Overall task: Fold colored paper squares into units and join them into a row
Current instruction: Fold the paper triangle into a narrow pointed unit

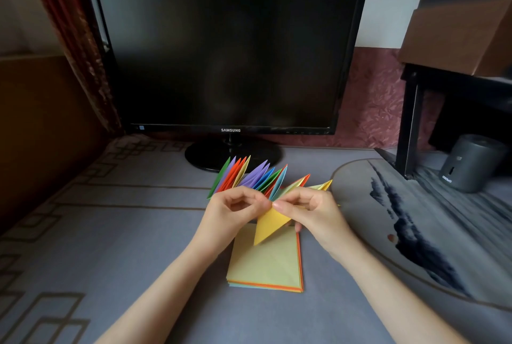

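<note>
A yellow folded paper unit (270, 225) hangs point-down between my hands. My left hand (235, 209) pinches its upper corner from the left, and my right hand (310, 209) pinches it from the right, fingertips almost meeting. Just behind my hands stands a row of joined folded units (257, 176) in green, purple, orange, yellow and blue, fanned upward on the table. Below the yellow unit lies a stack of flat paper squares (267, 263), pale yellow on top with orange and blue edges showing.
A dark Samsung monitor (227, 52) on a round stand (206, 156) sits right behind the row. A grey cylinder (471, 163) stands at the right under a dark shelf frame (412, 121) bearing a brown box. A patterned grey mat (110, 232) covers the table.
</note>
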A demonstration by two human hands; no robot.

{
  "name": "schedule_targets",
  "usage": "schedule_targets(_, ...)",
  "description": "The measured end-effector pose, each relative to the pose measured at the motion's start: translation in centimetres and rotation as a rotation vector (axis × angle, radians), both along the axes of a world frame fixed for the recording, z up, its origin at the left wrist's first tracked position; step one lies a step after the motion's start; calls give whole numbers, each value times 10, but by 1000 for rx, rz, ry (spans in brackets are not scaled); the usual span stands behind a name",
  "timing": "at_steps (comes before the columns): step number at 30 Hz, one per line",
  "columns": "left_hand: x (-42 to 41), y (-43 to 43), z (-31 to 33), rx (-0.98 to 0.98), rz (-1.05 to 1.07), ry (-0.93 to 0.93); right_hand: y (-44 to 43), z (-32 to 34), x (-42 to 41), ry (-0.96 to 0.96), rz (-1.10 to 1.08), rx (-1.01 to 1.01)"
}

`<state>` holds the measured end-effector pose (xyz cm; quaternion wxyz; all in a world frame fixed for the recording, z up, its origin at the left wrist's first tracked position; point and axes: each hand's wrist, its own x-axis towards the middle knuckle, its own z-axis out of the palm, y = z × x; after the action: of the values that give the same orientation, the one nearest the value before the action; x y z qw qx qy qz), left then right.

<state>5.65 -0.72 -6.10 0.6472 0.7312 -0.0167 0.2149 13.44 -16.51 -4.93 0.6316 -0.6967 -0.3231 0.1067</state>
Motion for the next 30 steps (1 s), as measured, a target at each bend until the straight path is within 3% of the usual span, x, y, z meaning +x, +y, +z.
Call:
schedule_targets(11,1,-4,0,87,18,122,-2,1,3,-9,-73,-32)
schedule_targets(18,1,-2,-3,179,48,74,-9,5,12,32,52,-175)
schedule_targets(30,2,-1,-4,250,81,25,-16,3,18,-25,-174,-336)
